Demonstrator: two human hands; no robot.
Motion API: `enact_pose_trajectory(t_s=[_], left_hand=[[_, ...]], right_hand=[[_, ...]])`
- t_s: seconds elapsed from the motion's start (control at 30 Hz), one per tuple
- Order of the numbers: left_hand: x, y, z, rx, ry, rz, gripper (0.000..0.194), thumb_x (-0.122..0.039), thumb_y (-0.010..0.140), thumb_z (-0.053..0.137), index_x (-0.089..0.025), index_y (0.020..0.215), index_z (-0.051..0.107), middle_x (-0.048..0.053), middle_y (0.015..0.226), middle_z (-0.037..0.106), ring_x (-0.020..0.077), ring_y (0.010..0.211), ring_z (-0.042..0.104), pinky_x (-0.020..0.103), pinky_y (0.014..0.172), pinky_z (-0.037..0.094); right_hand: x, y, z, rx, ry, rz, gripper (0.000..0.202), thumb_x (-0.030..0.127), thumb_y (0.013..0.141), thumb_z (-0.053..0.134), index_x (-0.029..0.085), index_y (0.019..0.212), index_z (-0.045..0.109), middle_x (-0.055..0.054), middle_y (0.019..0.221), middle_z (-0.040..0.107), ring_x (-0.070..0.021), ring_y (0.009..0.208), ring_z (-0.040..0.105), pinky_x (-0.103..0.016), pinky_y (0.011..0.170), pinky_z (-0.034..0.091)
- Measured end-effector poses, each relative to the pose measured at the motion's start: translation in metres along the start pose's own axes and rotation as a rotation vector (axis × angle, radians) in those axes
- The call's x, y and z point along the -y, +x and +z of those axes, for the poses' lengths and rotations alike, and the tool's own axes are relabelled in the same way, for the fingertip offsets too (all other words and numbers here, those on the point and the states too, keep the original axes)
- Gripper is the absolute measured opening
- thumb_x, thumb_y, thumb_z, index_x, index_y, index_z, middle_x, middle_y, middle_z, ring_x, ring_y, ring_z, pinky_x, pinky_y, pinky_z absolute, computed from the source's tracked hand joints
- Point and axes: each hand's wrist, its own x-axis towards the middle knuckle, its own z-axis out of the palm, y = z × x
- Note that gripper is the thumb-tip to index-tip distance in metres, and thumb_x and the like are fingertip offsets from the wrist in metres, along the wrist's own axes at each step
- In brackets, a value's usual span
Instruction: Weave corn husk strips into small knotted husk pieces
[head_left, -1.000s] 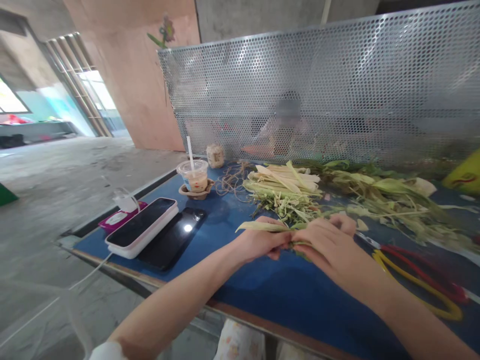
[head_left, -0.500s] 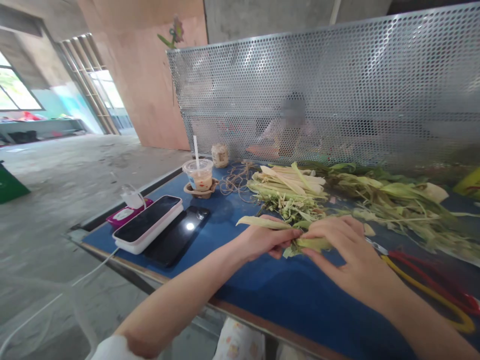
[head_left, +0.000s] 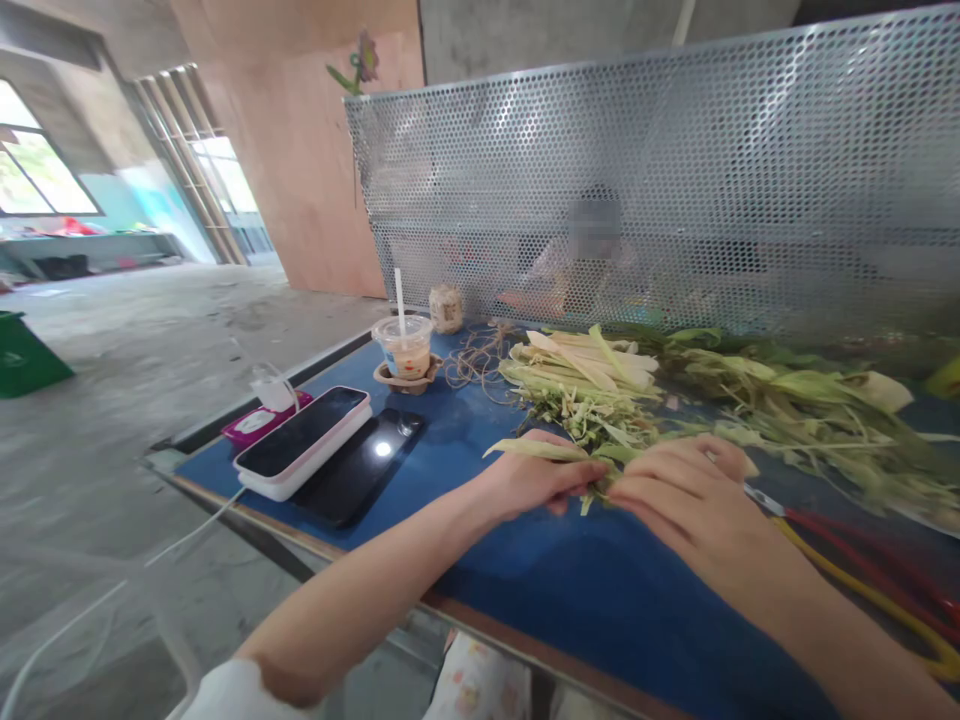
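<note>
1. Blue table lies beneath my forearms, its near edge below them.
2. My left hand: thumb and fingers pinched on a husk; its pale tip pokes out past my knuckles.
3. My right hand: fingers bent, tips at the husk's other end; contact partly hidden, cannot tell whether they clasp it.
4. Husk position: between my hands, on the near side of a husk pile.
5. Right of my right hand: cutters, red and yellow handles.
6. Beyond, left: lidded cup with straw, near tangled string.
7. Farthest: perforated metal screen, a person behind.
</note>
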Motion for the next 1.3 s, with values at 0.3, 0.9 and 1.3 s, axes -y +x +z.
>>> enact_pose_trajectory(t_s=[0.3,0.9,1.3], left_hand=[[0.006,-0.001,-0.001,0.000,0.231,0.076,0.029,-0.040,0.069,0.054,-0.015,0.057,0.053,-0.005,0.044,0.042,0.0059,0.036,0.040,0.017,0.036,0.029],[-0.001,-0.001,-0.004,-0.084,0.185,0.101,0.033,-0.045,0.070,0.054,-0.016,0.054,0.050,-0.005,0.043,0.043,0.0060,0.036,0.040,0.018,0.037,0.030],[-0.006,-0.001,-0.002,-0.142,-0.002,0.145,0.026,-0.032,0.071,0.054,-0.013,0.053,0.052,-0.003,0.050,0.047,0.0042,0.035,0.039,0.019,0.035,0.028]], right_hand=[[0.003,0.002,0.001,0.077,0.065,0.105,0.016,0.018,0.087,0.042,0.020,0.078,0.056,-0.002,0.078,0.058,-0.0160,0.076,0.051,-0.031,0.070,0.037],[0.000,0.003,0.004,-0.247,-0.145,0.026,0.020,0.015,0.083,0.050,0.022,0.102,0.050,-0.009,0.106,0.056,-0.0223,0.102,0.050,-0.041,0.087,0.037],[0.013,0.001,0.005,-0.487,-0.176,0.152,0.007,0.022,0.077,0.058,0.022,0.084,0.055,-0.007,0.085,0.063,-0.0204,0.082,0.059,-0.034,0.073,0.045]])
